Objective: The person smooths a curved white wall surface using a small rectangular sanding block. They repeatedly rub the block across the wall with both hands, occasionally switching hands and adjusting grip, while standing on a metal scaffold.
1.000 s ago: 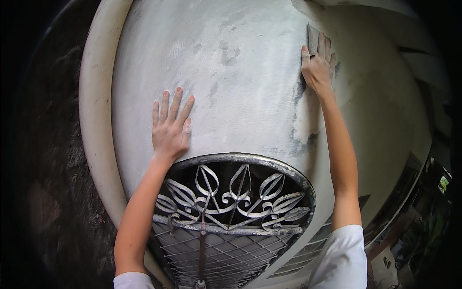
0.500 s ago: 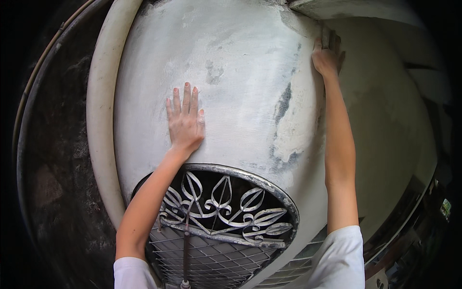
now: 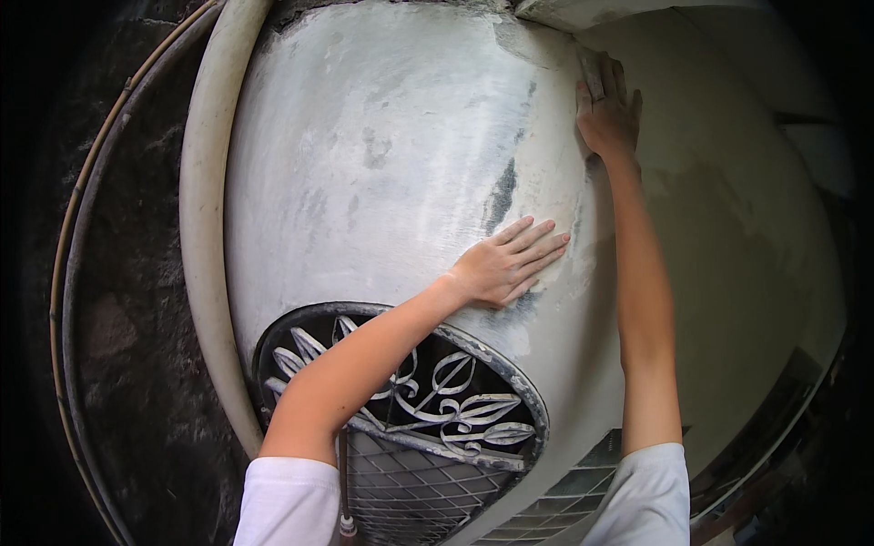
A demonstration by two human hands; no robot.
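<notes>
A curved-looking white plastered wall (image 3: 328,200) with grey bare patches fills the middle of the view. My left hand (image 3: 510,264) lies flat on it, fingers spread and pointing right, over the lower end of a dark grey patch (image 3: 502,194). Plaster dust whitens its fingers. Higher up, my right hand (image 3: 608,114) presses against the wall's right corner with its fingers stretched upward. The fingers look greyish, and whatever might lie under that palm is hidden.
Below my left forearm sits an arched window opening (image 3: 537,391) with white scrollwork (image 3: 455,373) and a diamond mesh (image 3: 419,482). A thick pale pipe (image 3: 202,182) runs down the left, beside a dark rough wall (image 3: 127,300). Shaded beige wall (image 3: 728,273) extends right.
My left hand has swept right and down across the plaster, turning its fingers from upward to rightward. My right hand stays near the corner, shifted slightly, and the view has moved a little.
</notes>
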